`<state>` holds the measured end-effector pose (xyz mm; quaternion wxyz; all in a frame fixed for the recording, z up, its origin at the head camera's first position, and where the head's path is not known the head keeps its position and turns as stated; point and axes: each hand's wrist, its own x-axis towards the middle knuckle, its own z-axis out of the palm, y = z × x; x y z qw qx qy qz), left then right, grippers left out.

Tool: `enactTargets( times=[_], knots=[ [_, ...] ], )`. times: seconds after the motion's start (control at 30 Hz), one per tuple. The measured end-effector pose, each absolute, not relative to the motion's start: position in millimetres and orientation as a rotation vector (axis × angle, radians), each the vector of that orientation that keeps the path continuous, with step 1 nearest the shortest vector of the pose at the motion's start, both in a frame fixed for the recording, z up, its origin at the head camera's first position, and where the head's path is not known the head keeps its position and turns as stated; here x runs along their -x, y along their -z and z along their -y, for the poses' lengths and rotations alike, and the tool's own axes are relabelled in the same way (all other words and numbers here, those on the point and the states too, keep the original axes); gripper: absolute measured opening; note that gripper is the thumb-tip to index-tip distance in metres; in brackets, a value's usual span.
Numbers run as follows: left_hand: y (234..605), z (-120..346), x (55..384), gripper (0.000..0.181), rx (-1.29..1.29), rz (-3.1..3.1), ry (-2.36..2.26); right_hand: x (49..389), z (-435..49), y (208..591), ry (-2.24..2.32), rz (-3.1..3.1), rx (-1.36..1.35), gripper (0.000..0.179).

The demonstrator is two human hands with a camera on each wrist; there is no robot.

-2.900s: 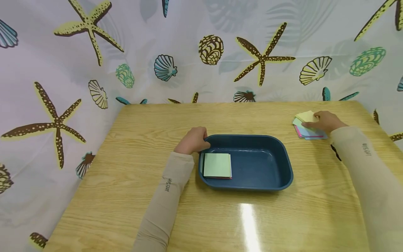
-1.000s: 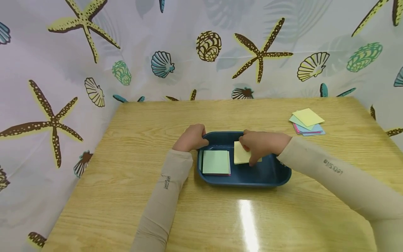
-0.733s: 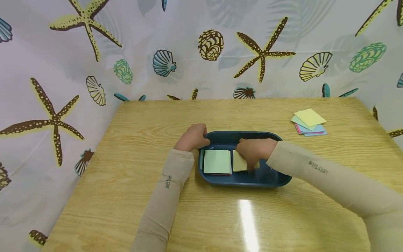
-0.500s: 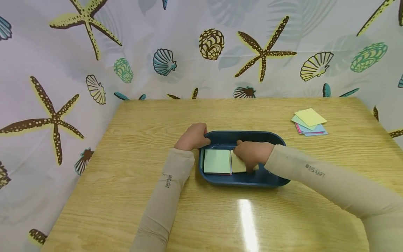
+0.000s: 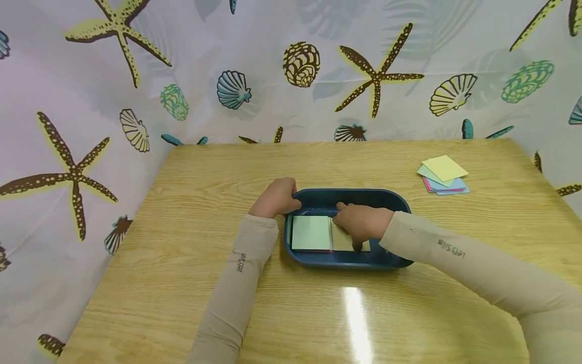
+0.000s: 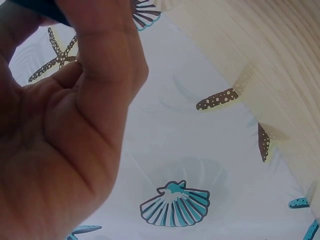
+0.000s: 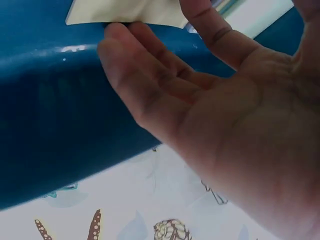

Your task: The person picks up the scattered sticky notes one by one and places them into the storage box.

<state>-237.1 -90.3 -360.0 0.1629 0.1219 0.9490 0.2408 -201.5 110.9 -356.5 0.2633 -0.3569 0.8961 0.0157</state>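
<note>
Behind our wooden table [image 5: 182, 283] hangs a white cloth [image 5: 263, 40] printed with shells and starfish. We grip the far left corner of a blue tray [image 5: 350, 265] with our left hand [image 5: 274, 198], fingers curled over the rim, while our right hand [image 5: 362, 222], partly closed, holds yellow paper [image 5: 341, 240] between thumb and fingers inside the tray, just right of a green-topped stack [image 5: 310, 233]. Near the table's far right corner, we have a loose paper pile [image 5: 443, 174].
</note>
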Motion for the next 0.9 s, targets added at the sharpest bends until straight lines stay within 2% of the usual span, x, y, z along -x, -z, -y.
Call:
enactTargets(
  times=[0.1, 0.27, 0.37, 0.5, 0.7, 0.9],
  knots=[
    [359, 91, 237, 0.017, -0.337, -2.705, -0.687, 205, -116, 347, 0.085, -2.404, 0.982, 0.031],
    [357, 91, 236, 0.016, -0.339, -2.705, -0.685, 224, -145, 320, 0.543, -2.454, 1.069, 0.015],
    [357, 91, 236, 0.015, -0.349, -2.71, -0.673, 243, -178, 310, 0.718, -2.596, 0.961, 0.013],
    [359, 91, 237, 0.015, -0.351, -2.715, -0.667, 271, -238, 318, 0.729, -2.795, 0.62, 0.025],
    [362, 92, 239, 0.016, -0.347, -2.71, -0.675, 297, -327, 363, 0.448, -2.854, 0.301, 0.049],
    [362, 93, 239, 0.017, -0.372, -2.712, -0.692, 301, -366, 397, 0.416, -2.831, 0.12, 0.081]
  ],
)
